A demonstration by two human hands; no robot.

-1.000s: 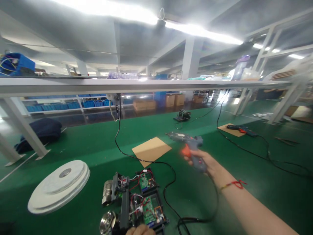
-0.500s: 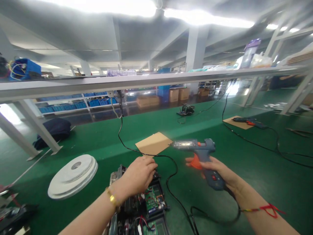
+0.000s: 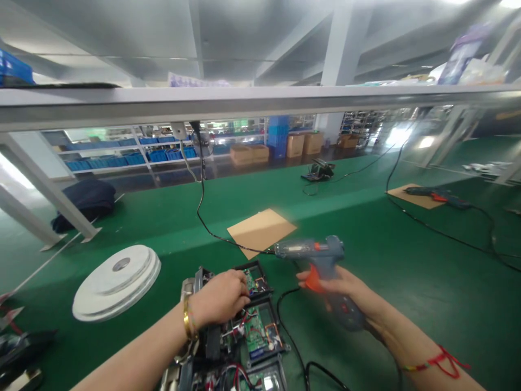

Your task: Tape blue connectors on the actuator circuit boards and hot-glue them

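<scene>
My right hand (image 3: 345, 290) grips a dark blue hot glue gun (image 3: 325, 258) by its handle, fingers at the orange trigger. Its nozzle points left, over the near edge of a brown cardboard sheet (image 3: 261, 231); the gun is blurred by motion. My left hand (image 3: 222, 297) is closed, fingers curled down at the inner edge of an open black housing (image 3: 260, 279) with a circuit board inside. What the fingertips hold is hidden. Nearer to me lie more open housings with a green circuit board (image 3: 258, 331) and red, white and black wires (image 3: 236, 374).
White tape rolls (image 3: 114, 282) are stacked at left. A black cable (image 3: 211, 234) crosses the green bench (image 3: 183, 203). A second glue gun (image 3: 439, 196) rests on cardboard at right. A black device (image 3: 319, 170) stands farther back. The white shelf (image 3: 244, 103) spans overhead.
The glue gun has moved left and down, closer to the housings. My left hand has shifted slightly left and nearer, uncovering more of the far housing. The view has tilted down.
</scene>
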